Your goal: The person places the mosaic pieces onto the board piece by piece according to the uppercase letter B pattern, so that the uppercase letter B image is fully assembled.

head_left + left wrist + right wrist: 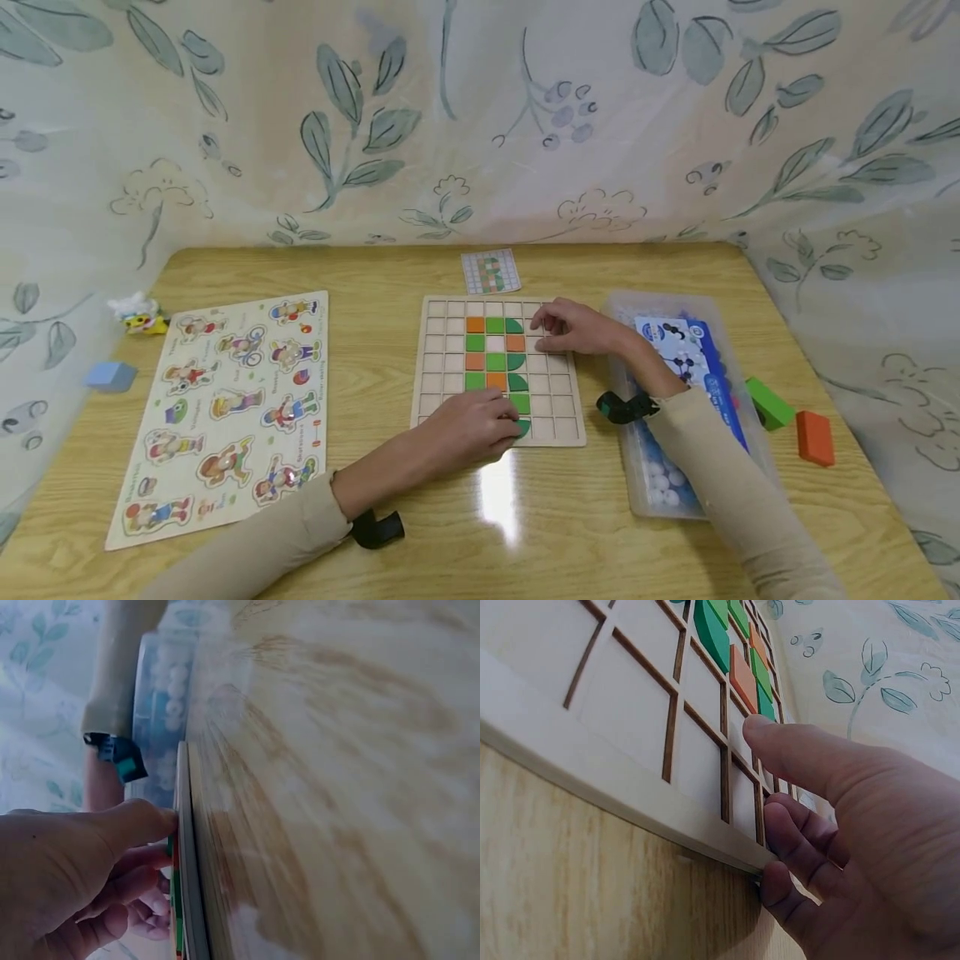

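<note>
Head view: grid board [450, 367] partly tiled; left hand [472, 425] pinches a green tile [522, 428], right hand [573, 327] rests relaxed on the board.

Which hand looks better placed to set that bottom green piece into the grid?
Probably the left hand: its fingertips are at the green piece on the grid board's bottom row. The right hand rests at the upper right.

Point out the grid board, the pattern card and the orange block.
grid board [442, 367], head view, bare left squares.
pattern card [491, 272], head view, its middle.
orange block [814, 437], head view, top face.
</note>
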The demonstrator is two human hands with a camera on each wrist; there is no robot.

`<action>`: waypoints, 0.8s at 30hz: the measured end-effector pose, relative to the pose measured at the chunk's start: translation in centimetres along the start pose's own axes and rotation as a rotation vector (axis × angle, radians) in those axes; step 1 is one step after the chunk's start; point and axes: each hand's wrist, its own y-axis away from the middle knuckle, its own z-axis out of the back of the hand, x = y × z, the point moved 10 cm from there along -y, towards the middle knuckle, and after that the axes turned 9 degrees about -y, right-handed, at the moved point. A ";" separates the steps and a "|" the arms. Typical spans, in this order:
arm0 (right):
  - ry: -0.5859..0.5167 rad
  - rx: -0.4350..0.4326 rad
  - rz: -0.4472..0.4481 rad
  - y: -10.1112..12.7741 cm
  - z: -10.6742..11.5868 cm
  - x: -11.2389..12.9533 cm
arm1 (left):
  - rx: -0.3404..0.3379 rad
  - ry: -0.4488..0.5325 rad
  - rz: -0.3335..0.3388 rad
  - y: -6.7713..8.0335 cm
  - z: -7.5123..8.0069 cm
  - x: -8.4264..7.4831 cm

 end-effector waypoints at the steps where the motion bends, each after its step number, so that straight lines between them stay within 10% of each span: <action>1: 0.000 -0.002 0.000 0.0 0.0 0.0 | -0.002 -0.011 0.003 0.0 0.1 0.0; 13: -0.002 -0.005 0.004 0.1 0.1 0.0 | 0.155 -0.015 0.070 -0.4 -0.7 0.5; 24: 0.011 -0.009 0.015 0.2 0.1 0.0 | 0.158 0.025 0.061 -0.6 -1.2 1.0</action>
